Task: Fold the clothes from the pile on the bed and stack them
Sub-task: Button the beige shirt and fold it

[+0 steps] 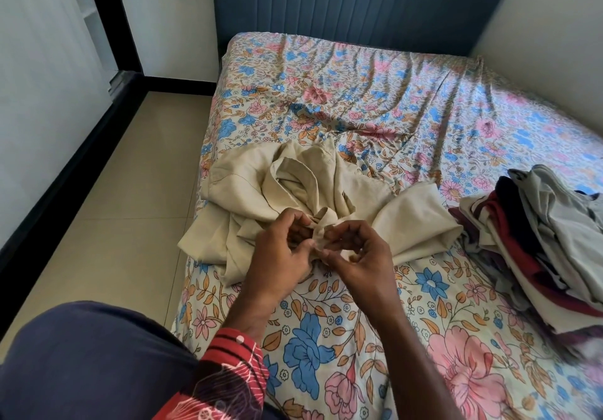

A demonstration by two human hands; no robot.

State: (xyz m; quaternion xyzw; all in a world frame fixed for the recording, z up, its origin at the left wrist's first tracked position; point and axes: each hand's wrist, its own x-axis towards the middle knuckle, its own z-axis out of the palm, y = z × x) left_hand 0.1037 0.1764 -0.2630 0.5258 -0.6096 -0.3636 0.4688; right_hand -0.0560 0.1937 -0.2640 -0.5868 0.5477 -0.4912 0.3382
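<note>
A crumpled beige garment lies on the floral bed sheet near the bed's left side. My left hand and my right hand meet at its near edge. Both pinch a small bunched part of the beige cloth between fingers and thumb. A pile of clothes in grey, maroon, white and dark colours sits at the right edge of the bed.
A blue padded headboard stands at the far end of the bed. A tiled floor runs along the left of the bed, bordered by a black skirting and white wall. My dark-clothed knee fills the lower left corner.
</note>
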